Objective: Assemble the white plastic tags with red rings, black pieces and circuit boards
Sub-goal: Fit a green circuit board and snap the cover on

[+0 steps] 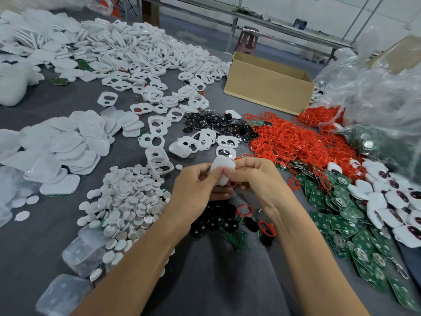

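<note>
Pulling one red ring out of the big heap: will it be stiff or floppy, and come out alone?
The red rings look thin and wiry, so one probably bends easily and weighs little. They lie interlaced in a dense heap, so lifting one likely drags neighbours along. Loose ones near the black pieces lie flat, so rolling seems unlikely.

Grey table (216, 281) bears white tags (141, 53), red rings (289, 140), circuit boards (341, 224), black pieces (209, 122), cardboard box (266, 87).

Bare left hand (196, 188) and right hand (257, 181), forearms (307, 258) bare too.

White tags (222, 169), red rings (293, 142)
</note>
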A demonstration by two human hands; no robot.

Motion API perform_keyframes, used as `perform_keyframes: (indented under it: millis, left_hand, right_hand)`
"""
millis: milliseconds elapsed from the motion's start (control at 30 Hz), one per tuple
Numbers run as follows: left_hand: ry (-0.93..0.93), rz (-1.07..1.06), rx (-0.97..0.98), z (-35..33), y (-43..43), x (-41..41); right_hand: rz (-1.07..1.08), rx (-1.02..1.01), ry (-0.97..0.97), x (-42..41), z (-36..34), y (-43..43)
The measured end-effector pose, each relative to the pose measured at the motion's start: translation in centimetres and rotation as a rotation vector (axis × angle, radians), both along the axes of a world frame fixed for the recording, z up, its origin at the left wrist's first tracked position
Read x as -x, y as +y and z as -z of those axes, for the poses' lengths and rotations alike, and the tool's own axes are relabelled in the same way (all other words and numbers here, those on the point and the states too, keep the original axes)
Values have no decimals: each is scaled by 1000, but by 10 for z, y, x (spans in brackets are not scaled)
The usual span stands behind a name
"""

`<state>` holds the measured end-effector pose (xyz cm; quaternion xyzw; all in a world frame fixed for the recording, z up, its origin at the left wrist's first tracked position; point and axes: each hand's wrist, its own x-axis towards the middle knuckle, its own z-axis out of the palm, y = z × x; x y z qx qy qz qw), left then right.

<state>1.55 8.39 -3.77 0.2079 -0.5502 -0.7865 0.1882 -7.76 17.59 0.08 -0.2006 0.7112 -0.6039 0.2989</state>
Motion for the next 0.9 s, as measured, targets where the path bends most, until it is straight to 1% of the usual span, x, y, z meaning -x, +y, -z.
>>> perform_keyframes:
  millis: [100, 233, 400, 500, 600, 667, 733, 900]
  left_hand:
    - [12, 12, 17, -1, -1, -2]
    - [31, 68, 31, -3, -3, -4]
    - [48, 87, 77, -2, -2, -5]
    - [81, 85, 63, -2, -3, -4]
    - [115, 87, 8, -4, -5, -4]
    - [101, 109, 16, -4, -7, -5]
    - [72, 148, 62, -3, -7, -4]
    - [1, 200, 290, 2, -5, -1]
  right_hand:
    - [-13, -9, 14, 0, 0, 1]
    - [-10, 17, -43, 0, -1, 4]
    - [26, -22, 47, 3, 0, 5]
    - [28, 8, 82, 3, 1, 6]
    - [-80, 36, 149, 5, -3, 6]
    - [-158, 21, 176, 5, -5, 7]
    - [-168, 1, 188, 5, -5, 7]
    - [-117, -49, 192, 4, -5, 5]
